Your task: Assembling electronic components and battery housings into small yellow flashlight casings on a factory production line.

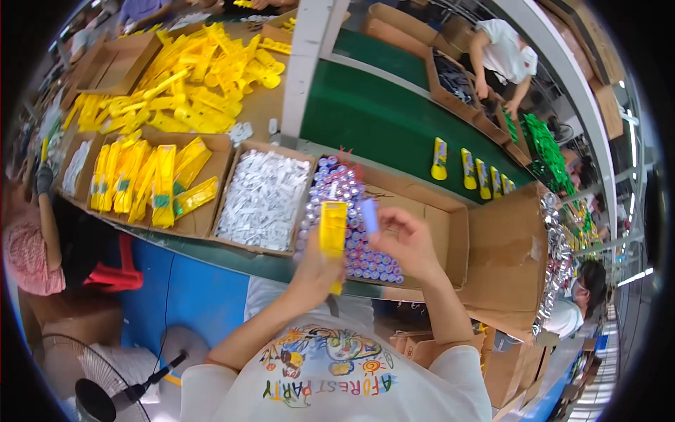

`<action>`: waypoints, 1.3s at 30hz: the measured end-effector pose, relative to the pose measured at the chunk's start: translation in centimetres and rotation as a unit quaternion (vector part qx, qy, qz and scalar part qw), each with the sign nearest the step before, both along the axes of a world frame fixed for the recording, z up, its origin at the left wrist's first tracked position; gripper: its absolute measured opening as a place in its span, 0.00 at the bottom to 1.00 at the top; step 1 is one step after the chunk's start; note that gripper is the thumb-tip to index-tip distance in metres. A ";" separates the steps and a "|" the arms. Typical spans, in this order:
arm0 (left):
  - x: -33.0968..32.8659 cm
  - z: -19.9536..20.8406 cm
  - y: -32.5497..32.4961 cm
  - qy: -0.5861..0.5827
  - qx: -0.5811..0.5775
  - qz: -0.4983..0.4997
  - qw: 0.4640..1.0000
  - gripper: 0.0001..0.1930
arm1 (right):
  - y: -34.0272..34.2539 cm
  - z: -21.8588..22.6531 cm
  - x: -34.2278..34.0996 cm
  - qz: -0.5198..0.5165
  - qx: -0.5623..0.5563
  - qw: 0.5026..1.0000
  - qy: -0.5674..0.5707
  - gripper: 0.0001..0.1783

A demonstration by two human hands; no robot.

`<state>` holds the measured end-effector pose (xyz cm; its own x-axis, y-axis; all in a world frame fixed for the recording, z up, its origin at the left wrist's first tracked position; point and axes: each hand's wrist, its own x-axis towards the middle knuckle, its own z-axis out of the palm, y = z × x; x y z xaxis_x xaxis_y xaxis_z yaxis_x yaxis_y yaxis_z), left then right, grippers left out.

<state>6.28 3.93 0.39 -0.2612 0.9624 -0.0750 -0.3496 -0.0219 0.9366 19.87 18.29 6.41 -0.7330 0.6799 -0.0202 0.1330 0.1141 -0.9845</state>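
Note:
My left hand [316, 276] is closed round a long yellow plastic housing [333, 226], held upright over the boxes. Just right of it, my right hand [409, 245] pinches a purple cylindrical battery [370, 215], slightly blurred, close to the housing but apart from it. Below both hands lies a box of purple-wrapped batteries [380, 267], standing on end with silvery tops and some red wires at the far end. To the left, a carton is filled with small white strips [264, 200]. Farther left, another carton holds yellow housings [163, 184] with green parts inside.
A large heap of yellow parts [204, 77] covers the far-left table. Several yellow pieces [439, 158] stand in a row on the green conveyor [365, 105]. A tall carton [503, 257] rises at right. A fan [95, 394] is at lower left. Co-workers sit around.

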 end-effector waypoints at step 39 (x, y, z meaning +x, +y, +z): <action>-6.0 -0.5 -4.4 -0.162 0.026 0.095 0.982 0.20 | 1.1 -2.3 -13.8 0.237 -0.018 0.968 0.079 0.11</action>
